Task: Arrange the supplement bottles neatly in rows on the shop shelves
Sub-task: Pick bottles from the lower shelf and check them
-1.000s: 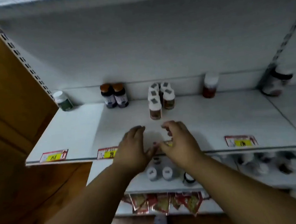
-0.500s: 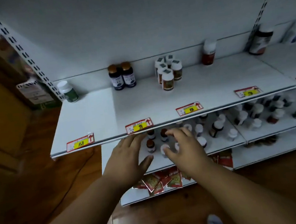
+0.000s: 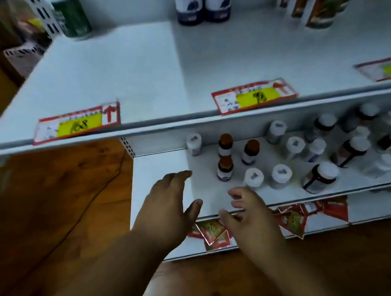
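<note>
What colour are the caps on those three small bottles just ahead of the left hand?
Brown, on the three small bottles on the lower shelf; the head view shows them.

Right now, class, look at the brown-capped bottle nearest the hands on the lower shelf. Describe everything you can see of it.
The nearest brown-capped bottle is small, with a rounded brown cap, a dark body and a pale label whose print is too blurred to read. It stands upright on the white lower shelf, in front of two similar bottles. Nothing touches it: the left hand hovers to its left, and a white-capped bottle stands apart on its right.
</note>
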The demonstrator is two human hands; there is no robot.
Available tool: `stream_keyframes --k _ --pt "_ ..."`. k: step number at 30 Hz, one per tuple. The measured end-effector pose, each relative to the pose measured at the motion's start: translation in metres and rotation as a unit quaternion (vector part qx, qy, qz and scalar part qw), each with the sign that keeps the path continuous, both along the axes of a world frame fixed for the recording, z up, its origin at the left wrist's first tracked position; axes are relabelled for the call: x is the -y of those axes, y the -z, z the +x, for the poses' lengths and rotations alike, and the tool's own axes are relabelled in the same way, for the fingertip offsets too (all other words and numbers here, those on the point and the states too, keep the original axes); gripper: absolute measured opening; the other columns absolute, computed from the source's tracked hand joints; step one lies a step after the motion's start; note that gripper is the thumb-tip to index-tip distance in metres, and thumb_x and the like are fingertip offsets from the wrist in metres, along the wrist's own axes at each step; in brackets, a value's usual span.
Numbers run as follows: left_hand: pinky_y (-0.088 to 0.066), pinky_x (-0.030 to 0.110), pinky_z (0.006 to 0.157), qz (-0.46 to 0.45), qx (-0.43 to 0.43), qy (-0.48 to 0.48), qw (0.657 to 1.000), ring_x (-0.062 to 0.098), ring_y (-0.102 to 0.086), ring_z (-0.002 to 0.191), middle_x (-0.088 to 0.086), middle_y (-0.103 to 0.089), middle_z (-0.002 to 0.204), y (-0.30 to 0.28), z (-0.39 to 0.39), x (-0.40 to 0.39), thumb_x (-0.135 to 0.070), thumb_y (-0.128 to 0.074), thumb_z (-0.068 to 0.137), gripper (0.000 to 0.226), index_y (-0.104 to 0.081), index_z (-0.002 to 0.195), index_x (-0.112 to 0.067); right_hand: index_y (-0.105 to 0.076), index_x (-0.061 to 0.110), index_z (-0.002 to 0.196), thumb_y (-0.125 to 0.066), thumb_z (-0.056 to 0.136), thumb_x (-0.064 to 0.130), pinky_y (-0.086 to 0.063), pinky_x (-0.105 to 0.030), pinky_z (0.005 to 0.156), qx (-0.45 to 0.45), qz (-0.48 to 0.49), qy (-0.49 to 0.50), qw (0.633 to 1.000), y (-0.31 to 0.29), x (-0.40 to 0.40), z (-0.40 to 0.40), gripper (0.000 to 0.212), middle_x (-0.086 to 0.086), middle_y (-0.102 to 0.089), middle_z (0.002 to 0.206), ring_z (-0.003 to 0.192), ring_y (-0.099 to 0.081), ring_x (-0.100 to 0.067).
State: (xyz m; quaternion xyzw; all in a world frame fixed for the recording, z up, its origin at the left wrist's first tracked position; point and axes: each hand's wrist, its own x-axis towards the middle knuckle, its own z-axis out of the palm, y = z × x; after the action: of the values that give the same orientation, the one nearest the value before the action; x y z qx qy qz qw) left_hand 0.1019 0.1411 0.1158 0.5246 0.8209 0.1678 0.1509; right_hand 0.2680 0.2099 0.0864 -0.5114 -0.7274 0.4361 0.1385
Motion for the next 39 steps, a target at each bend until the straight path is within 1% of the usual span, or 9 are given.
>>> stream_keyframes --k 4,9,17,20,24,28,33,35,39 --pt "-0.042 0.035 0.107 0.037 0.016 -0.04 0.998 0.015 -0.049 0.128 -0.005 -0.047 0.145 0.091 -0.028 -0.029 -0.048 -0.063 0.087 0.066 -0.038 0.145 -0.029 -0.044 0.039 0.133 -0.063 0.091 0.038 -0.042 -0.02 0.095 -0.007 -0.005 -0.004 1.0 0.087 -0.016 -0.03 0.046 0.016 -0.049 0.139 0.123 -0.052 -0.009" --pt "-0.042 0.033 0.106 0.07 0.039 -0.081 0.993 0.014 -0.05 0.125 -0.006 -0.049 0.142 0.16 -0.065 -0.073 -0.045 -0.062 0.09 0.063 -0.037 0.145 -0.029 -0.039 0.029 0.143 -0.043 0.101 0.015 -0.034 -0.032 0.114 -0.056 0.036 -0.022 0.998 0.168 -0.072 -0.092 0.045 0.006 -0.042 0.149 0.135 -0.041 -0.013" --pt "-0.045 0.026 0.092 0.128 0.168 -0.131 0.969 0.008 -0.056 0.109 -0.01 -0.055 0.129 0.219 -0.104 -0.121 -0.029 -0.062 0.093 0.051 -0.044 0.14 -0.026 -0.024 0.01 0.148 -0.04 0.098 0.005 -0.039 -0.037 0.104 -0.091 0.065 0.037 0.993 0.221 -0.144 -0.167 0.053 -0.016 -0.038 0.15 0.132 -0.042 -0.031" --pt "-0.046 0.024 0.09 0.162 0.178 -0.134 0.961 0.009 -0.055 0.111 -0.008 -0.056 0.131 0.23 -0.115 -0.135 -0.02 -0.061 0.093 0.05 -0.044 0.14 -0.024 -0.015 0.015 0.153 -0.044 0.094 0.0 -0.029 -0.041 0.115 -0.141 0.041 0.051 0.988 0.232 -0.162 -0.192 0.068 -0.008 -0.028 0.157 0.142 -0.032 -0.028" --pt "-0.038 0.019 0.09 0.164 0.131 -0.115 0.971 0.006 -0.053 0.111 -0.008 -0.054 0.134 0.246 -0.126 -0.138 -0.022 -0.061 0.093 0.053 -0.042 0.142 -0.026 -0.043 0.015 0.134 -0.062 0.084 0.005 -0.042 -0.032 0.103 -0.212 0.123 0.098 0.964 0.242 -0.182 -0.219 0.055 -0.007 -0.054 0.134 0.122 -0.054 -0.026" --pt "-0.039 0.02 0.092 0.166 0.111 -0.109 0.974 0.008 -0.053 0.117 -0.008 -0.053 0.137 0.249 -0.132 -0.129 -0.023 -0.063 0.091 0.057 -0.041 0.143 -0.029 -0.053 0.018 0.111 -0.081 0.066 0.033 -0.052 -0.039 0.089 -0.202 0.161 0.083 0.963 0.243 -0.179 -0.217 0.055 -0.008 -0.062 0.113 0.1 -0.062 -0.027" --pt "-0.044 0.025 0.099 0.098 0.132 -0.076 0.983 0.006 -0.049 0.121 -0.011 -0.047 0.143 0.218 -0.099 -0.071 -0.035 -0.078 0.079 0.081 -0.034 0.147 -0.031 -0.049 0.021 0.114 -0.088 0.061 0.03 -0.06 -0.03 0.072 -0.317 -0.043 0.052 0.946 0.212 -0.115 -0.172 0.066 0.003 -0.064 0.102 0.086 -0.067 -0.011" --pt "-0.044 0.022 0.095 0.046 0.165 -0.07 0.983 0.002 -0.048 0.119 -0.015 -0.044 0.145 0.176 -0.077 -0.041 -0.044 -0.082 0.071 0.096 -0.028 0.149 -0.033 -0.046 0.035 0.117 -0.083 0.072 0.032 -0.057 -0.02 0.071 -0.342 -0.106 0.05 0.932 0.171 -0.085 -0.14 0.059 0.013 -0.061 0.103 0.089 -0.064 -0.004" --pt "-0.043 0.014 0.088 0.009 0.241 -0.065 0.968 -0.003 -0.05 0.115 -0.02 -0.047 0.14 0.105 -0.041 0.006 -0.062 -0.08 0.047 0.117 -0.029 0.149 -0.034 -0.053 0.058 0.093 -0.06 0.076 0.063 -0.058 -0.04 0.085 -0.344 -0.175 0.026 0.922 0.101 -0.04 -0.089 0.02 0.014 -0.067 0.102 0.096 -0.069 -0.014"
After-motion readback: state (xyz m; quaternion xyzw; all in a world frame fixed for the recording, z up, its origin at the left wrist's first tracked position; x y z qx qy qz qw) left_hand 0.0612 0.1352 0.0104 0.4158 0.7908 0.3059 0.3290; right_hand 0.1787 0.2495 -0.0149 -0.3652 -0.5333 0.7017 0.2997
